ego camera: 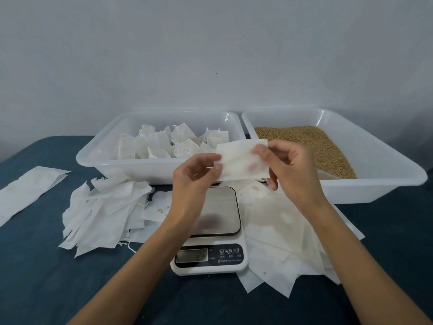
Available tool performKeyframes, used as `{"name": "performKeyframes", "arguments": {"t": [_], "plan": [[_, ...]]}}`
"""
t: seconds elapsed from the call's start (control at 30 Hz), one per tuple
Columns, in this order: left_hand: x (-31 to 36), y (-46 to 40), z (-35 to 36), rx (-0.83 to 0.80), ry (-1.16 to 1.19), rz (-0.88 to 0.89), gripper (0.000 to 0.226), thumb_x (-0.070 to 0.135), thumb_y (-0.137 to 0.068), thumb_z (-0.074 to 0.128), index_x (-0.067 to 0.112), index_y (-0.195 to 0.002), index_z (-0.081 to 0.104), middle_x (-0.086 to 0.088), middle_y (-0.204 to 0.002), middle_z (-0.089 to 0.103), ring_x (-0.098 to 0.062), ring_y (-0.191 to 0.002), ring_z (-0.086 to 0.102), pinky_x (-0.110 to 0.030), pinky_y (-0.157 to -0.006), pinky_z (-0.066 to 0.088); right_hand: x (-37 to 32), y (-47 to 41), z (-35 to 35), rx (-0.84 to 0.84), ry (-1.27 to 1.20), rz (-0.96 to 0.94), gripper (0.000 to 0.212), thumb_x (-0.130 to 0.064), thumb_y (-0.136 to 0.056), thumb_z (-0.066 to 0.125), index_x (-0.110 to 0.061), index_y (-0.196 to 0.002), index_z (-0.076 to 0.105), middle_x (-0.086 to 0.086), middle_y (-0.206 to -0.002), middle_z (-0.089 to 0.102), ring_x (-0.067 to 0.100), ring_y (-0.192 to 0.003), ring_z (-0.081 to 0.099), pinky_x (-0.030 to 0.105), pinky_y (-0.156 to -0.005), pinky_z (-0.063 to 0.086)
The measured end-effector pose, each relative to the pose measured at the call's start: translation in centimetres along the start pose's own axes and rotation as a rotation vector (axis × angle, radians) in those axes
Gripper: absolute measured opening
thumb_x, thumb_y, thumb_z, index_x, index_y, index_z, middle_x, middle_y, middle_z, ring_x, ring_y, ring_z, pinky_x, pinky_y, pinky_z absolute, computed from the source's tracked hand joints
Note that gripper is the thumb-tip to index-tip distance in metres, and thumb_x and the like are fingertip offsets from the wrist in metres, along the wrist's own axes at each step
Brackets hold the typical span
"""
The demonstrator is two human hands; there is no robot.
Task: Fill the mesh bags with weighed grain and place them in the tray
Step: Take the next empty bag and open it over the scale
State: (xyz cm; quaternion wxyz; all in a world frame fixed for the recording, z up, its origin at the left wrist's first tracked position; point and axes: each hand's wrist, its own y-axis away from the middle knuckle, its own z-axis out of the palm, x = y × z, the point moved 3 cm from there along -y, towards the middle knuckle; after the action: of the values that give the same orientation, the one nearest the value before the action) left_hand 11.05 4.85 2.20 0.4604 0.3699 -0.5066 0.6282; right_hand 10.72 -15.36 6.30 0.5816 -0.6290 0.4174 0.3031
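Mesh bag point(241, 160) stretched flat, pinched between both hands' fingers point(260, 150).

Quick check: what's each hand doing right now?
Left hand: pinches the left end of an empty mesh bag.
Right hand: pinches the bag's right end.

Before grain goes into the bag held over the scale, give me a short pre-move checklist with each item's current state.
1. Empty mesh bag gripped at both ends, by left hand and right hand: ok.
2. Bag mouth opened for filling: not ok, it looks flat.
3. Scale platform free of objects: ok.
4. Scale display zeroed: cannot tell, the digits are blurred.
5. Grain available in the right tray: ok.
6. Room in the left tray for another filled bag: ok, bare floor shows at its left end.
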Motion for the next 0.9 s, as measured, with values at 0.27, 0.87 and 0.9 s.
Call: {"name": "performKeyframes", "arguments": {"t": [0.27, 0.87, 0.9], "plan": [[-0.2, 0.0, 0.1, -0.003, 0.108, -0.086, 0.019, -0.002, -0.096, 0.069, 0.014, -0.100, 0.078, 0.003, -0.086, 0.069, -0.017, -0.087, 0.063, -0.030, -0.085, 0.054, -0.4, 0.4, 0.8, -0.168, 0.059, -0.007, 0.024, -0.025, -0.097, 0.066, -0.003, -0.094, 0.074, 0.021, -0.084, 0.069, 0.019, -0.042, 0.055, 0.035, -0.046, 0.044], [1.1, 1.4, 0.9, -0.131, -0.573, 0.306, 0.058, 0.035, -0.088, 0.084, 0.025, -0.137, 0.057, 0.014, -0.137, 0.060, -0.005, -0.131, 0.054, -0.015, -0.107, 0.039, -1.5, -1.0, 0.6, -0.475, 0.302, 0.111, 0.048, -0.071, -0.091, 0.048, -0.029, -0.093, 0.072, 0.019, -0.061, 0.064, 0.029, -0.049, 0.070, 0.027, -0.046, 0.047], [0.9, 1.7, 1.4, -0.213, -0.606, 0.291, 0.068, 0.035, -0.084, 0.088, 0.026, -0.142, 0.053, 0.016, -0.140, 0.058, 0.000, -0.134, 0.050, -0.011, -0.107, 0.036, -2.0, -1.3, 0.9, -0.523, 0.352, 0.143, 0.055, -0.078, -0.088, 0.044, -0.031, -0.093, 0.071, 0.018, -0.059, 0.063, 0.030, -0.051, 0.070, 0.029, -0.049, 0.047]]}}
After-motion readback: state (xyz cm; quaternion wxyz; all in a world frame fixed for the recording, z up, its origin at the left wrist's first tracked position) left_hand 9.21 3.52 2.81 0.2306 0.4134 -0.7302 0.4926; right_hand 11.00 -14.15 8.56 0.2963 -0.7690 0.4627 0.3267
